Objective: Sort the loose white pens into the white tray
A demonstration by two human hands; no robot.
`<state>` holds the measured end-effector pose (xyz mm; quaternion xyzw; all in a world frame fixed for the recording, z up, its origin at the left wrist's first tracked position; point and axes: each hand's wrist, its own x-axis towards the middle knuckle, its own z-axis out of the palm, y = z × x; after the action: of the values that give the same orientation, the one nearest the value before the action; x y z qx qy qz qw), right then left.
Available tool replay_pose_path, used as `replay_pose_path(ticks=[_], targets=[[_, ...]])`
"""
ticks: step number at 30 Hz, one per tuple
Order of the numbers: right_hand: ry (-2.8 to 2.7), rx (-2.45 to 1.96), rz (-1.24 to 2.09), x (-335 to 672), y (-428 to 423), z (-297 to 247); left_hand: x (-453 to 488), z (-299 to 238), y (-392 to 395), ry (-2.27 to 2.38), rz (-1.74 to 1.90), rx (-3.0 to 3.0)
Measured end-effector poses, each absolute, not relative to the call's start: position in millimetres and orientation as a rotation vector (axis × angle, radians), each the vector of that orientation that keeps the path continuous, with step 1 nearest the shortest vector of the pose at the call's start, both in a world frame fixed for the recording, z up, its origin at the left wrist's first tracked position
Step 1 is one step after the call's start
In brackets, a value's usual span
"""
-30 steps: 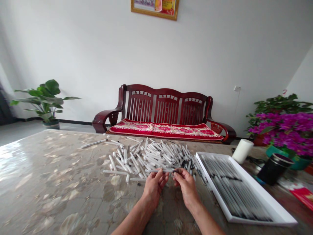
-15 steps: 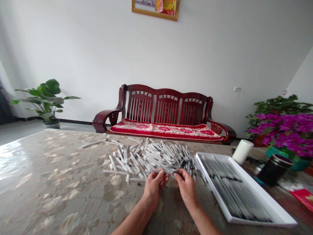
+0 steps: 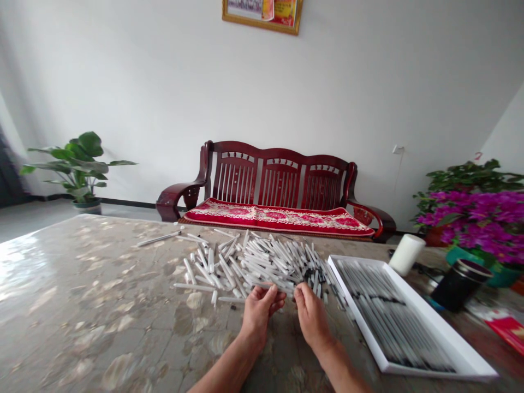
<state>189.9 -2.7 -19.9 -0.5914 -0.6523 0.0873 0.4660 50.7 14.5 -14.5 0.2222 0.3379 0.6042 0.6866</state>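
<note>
In front of the pile, my left hand point(image 3: 258, 308) is closed in a pinch around a pale pen point(image 3: 282, 288) held roughly level. My right hand point(image 3: 311, 316) has its fingers closed at the pen's right end; the exact tip is hidden behind them. Just beyond both hands lies a loose heap of white and translucent pens and pen parts point(image 3: 266, 259), with dark pieces at its right side. To the right of my right hand, a shallow white box point(image 3: 370, 333) holds two rows of capped pens point(image 3: 405, 322).
The patterned table point(image 3: 123, 316) carries a white cylinder point(image 3: 406, 255), a dark cup point(image 3: 460, 284), a red packet point(image 3: 507, 330) and a pot of purple flowers point(image 3: 483, 224) at the right. Past the table stand a wooden bench point(image 3: 278, 174) and a green potted plant point(image 3: 79, 164).
My right hand's fingers have turned and closed further over the pen's right end, covering the dark tip seen before. My left hand stays nearly in place.
</note>
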Motion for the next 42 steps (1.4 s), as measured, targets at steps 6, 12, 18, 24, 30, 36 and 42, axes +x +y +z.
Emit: replay_pose_path(ticks=[6, 12, 18, 24, 30, 36, 42], targets=[[-1.552, -1.419, 0.392, 191.8, -5.0, -19.1, 50.6, -12.5, 14.5, 0.744, 1.328, 0.473], [-1.543, -1.389, 0.350, 191.4, -4.9, -16.4, 50.5, -14.1, 16.4, 0.756, 1.324, 0.465], [-1.528, -1.456, 0.447, 194.8, -4.5, -20.7, 51.7, -16.2, 15.4, 0.763, 1.310, 0.497], [-1.557, -1.376, 0.359, 191.8, -8.1, -13.1, 50.9, -15.0, 16.7, 0.772, 1.306, 0.492], [-1.568, -1.494, 0.369, 195.7, -4.5, -20.0, 52.0, -16.0, 16.1, 0.763, 1.287, 0.513], [-1.586, -1.397, 0.370, 196.6, -8.6, -13.5, 51.0, -14.1, 16.8, 0.780, 1.297, 0.495], [-1.588, -1.481, 0.253, 197.2, -3.0, -18.8, 51.4, -15.0, 15.4, 0.784, 1.283, 0.547]])
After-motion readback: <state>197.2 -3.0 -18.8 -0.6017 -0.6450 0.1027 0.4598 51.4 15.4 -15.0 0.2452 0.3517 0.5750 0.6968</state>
